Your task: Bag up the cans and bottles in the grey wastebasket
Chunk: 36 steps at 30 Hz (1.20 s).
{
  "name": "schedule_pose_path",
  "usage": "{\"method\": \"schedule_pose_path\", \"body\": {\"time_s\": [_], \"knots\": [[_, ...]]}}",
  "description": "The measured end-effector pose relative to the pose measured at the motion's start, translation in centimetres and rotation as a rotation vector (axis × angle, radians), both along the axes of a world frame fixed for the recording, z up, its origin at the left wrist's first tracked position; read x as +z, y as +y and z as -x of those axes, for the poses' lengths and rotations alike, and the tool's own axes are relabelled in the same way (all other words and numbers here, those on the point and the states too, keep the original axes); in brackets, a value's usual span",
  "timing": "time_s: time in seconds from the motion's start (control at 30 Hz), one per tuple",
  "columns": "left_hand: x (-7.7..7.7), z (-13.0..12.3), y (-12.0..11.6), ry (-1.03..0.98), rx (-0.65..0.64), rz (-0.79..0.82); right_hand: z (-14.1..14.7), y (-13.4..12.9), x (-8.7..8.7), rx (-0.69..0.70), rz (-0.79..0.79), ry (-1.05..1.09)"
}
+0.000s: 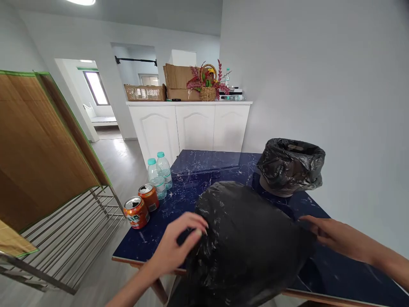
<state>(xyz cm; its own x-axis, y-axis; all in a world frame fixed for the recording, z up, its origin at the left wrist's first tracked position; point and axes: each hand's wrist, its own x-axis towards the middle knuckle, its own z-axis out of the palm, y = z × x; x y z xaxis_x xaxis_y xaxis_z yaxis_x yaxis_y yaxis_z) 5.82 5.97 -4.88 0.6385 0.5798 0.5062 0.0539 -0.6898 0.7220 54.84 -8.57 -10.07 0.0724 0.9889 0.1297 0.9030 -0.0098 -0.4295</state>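
Observation:
A black plastic bag point(252, 238), puffed out and smooth on top with crinkles along its left side, spreads over the front of the table. My left hand point(177, 245) is at the bag's left side; its thumb and fingers are curved with a small gap between their tips, and no film shows between them. At the opposite edge, my right hand point(335, 236) has its fingers closed on the bag. The bag's lower end runs out of view at the bottom. Behind it stands a bin point(290, 170) lined with another black bag, folded over its rim.
On the table's left edge stand two orange cans point(136, 213) and two clear bottles point(164, 168) with teal caps. The blue marbled table point(204, 164) meets a wall on the right. A metal rack point(79, 238) is at left; a white cabinet point(194, 128) bears boxes and a flower basket point(208, 91).

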Motion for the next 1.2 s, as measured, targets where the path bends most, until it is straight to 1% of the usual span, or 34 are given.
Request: {"method": "schedule_pose_path", "body": {"time_s": [0.07,0.1,0.13,0.17,0.2,0.27,0.3,0.37,0.4,0.43,0.47,0.5,0.53,0.6,0.7,0.77,0.83,0.87,0.9,0.93,0.97,1.0,1.03,1.07,1.13,1.2], "knots": [[-0.2,-1.5,3.9,-0.042,0.232,-0.014,-0.1,-0.2,1.5,-0.002,0.052,0.088],[-0.4,-2.2,5.9,-0.046,0.306,-0.005,0.3,-0.1,2.4,-0.016,0.03,0.099],[-0.6,-3.0,7.8,-0.018,0.348,0.008,1.0,0.2,3.2,-0.04,-0.027,0.082],[-1.0,-3.8,9.5,0.044,0.346,0.018,2.0,0.6,3.9,-0.067,-0.105,0.046],[-1.4,-4.6,10.9,0.107,0.316,0.008,3.3,1.1,4.5,-0.088,-0.194,-0.001],[-2.3,-5.9,12.6,0.24,0.172,-0.067,6.7,2.2,4.9,-0.057,-0.309,-0.055],[-2.8,-6.4,13.0,0.31,0.078,-0.131,8.7,2.8,4.8,-0.001,-0.341,-0.053],[-3.7,-7.3,13.0,0.468,-0.109,-0.286,12.5,3.7,4.0,0.102,-0.312,-0.068],[-4.3,-7.7,12.8,0.554,-0.175,-0.369,14.3,4.2,3.3,0.168,-0.293,-0.084],[-4.9,-7.9,12.7,0.641,-0.212,-0.444,15.8,4.6,2.6,0.232,-0.252,-0.108],[-5.6,-8.0,12.6,0.72,-0.215,-0.507,16.9,5.0,1.7,0.291,-0.207,-0.126],[-6.3,-8.0,12.6,0.787,-0.183,-0.551,17.6,5.4,0.9,0.339,-0.151,-0.14],[-7.0,-7.8,12.6,0.84,-0.124,-0.572,18.0,6.0,0.0,0.371,-0.093,-0.144],[-8.2,-7.1,12.8,0.894,0.058,-0.56,17.3,7.3,-1.6,0.39,0.006,-0.123],[-9.1,-5.0,13.0,0.856,0.338,-0.534,14.2,9.3,-3.2,0.37,0.09,-0.083],[-9.3,-3.1,12.6,0.806,0.44,-0.562,12.0,10.1,-3.4,0.32,0.095,-0.089],[-9.4,-1.2,11.9,0.786,0.475,-0.601,11.1,10.1,-3.0,0.253,0.034,-0.113],[-9.6,-0.4,11.4,0.789,0.484,-0.616,11.4,9.8,-2.6,0.235,-0.013,-0.125],[-9.8,0.4,10.9,0.798,0.498,-0.626,12.1,9.3,-2.2,0.254,-0.068,-0.136],[-10.1,1.0,10.4,0.808,0.515,-0.635,13.4,8.8,-2.0,0.311,-0.131,-0.148],[-10.4,1.5,9.8,0.817,0.535,-0.644,14.9,8.2,-1.9,0.4,-0.181,-0.165],[-10.7,1.9,9.3,0.821,0.558,-0.652,16.7,7.7,-2.0,0.536,-0.266,-0.189],[-11.0,2.1,8.7,0.822,0.58,-0.658,18.5,7.2,-2.4,0.636,-0.348,-0.231],[-11.3,2.3,8.3,0.82,0.602,-0.661,20.3,6.8,-3.0,0.663,-0.432,-0.276],[-11.5,2.4,7.7,0.812,0.629,-0.66,22.9,6.4,-4.6,0.651,-0.584,-0.366],[-11.3,2.7,7.5,0.8,0.629,-0.651,24.1,6.2,-6.3,0.604,-0.675,-0.445]]}}
